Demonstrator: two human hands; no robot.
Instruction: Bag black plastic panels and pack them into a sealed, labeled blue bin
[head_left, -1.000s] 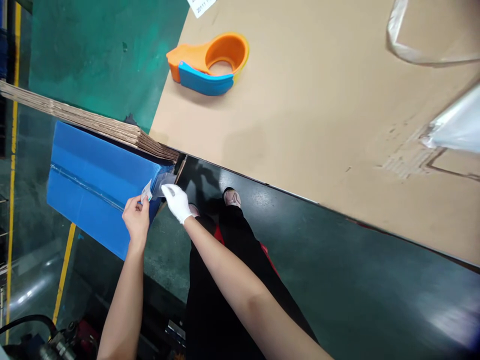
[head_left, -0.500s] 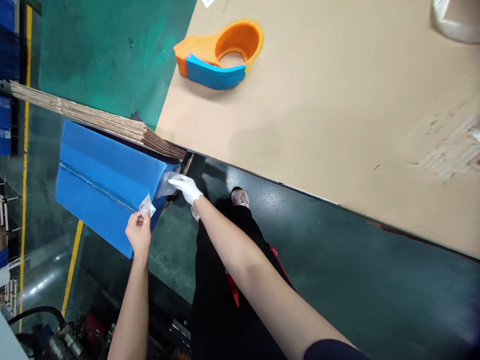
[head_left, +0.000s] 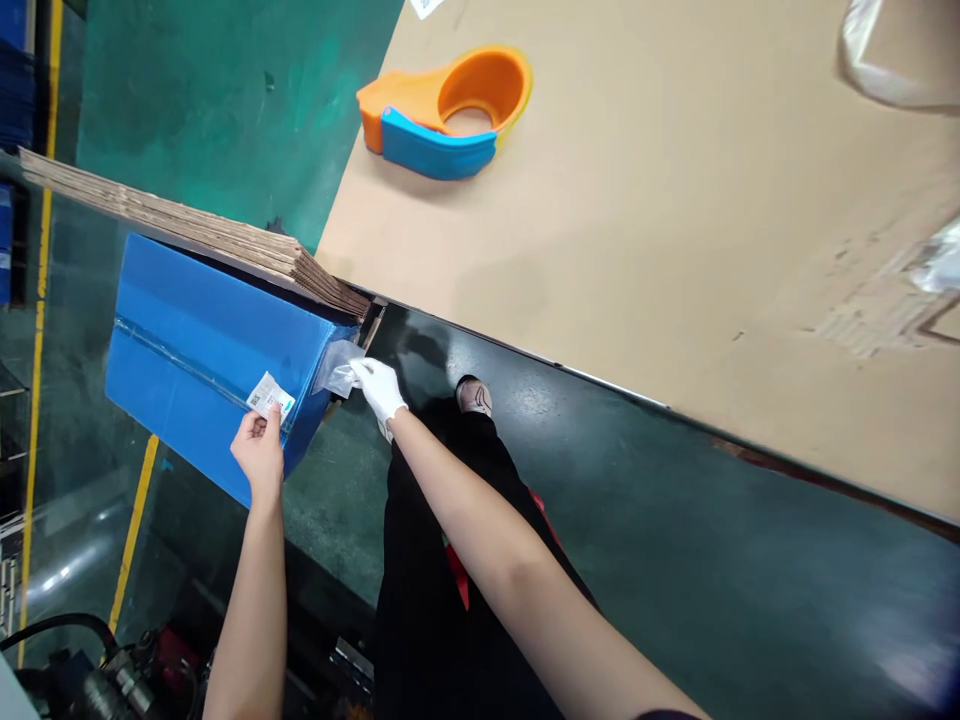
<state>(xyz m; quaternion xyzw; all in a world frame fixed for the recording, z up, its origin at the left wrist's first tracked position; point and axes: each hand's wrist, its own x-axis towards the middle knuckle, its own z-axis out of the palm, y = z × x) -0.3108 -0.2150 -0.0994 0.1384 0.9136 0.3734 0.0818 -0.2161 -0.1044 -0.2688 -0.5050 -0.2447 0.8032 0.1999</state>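
My bare left hand (head_left: 259, 446) pinches a small white printed label (head_left: 269, 396) with a blue corner, over the front edge of a blue box (head_left: 202, 330). My right hand (head_left: 380, 388), in a white glove, has its fingers closed on the edge of a clear plastic pouch (head_left: 335, 369) at the box's right end. The pouch lies partly along that end and sticks out toward the glove. Whether it is fixed to the box I cannot tell. A strip of clear tape (head_left: 180, 366) runs along the box.
Flattened cardboard sheets (head_left: 202, 225) stand behind the box. A cardboard-covered table (head_left: 600, 250) extends to the right, bearing an orange and blue tape dispenser (head_left: 442, 118). Machine parts (head_left: 112, 680) are at lower left, beyond yellow floor lines (head_left: 135, 530).
My left hand has moved left with the label, which now lies flatter above the box. The pouch's edge has come further out from the box at my gloved fingers.
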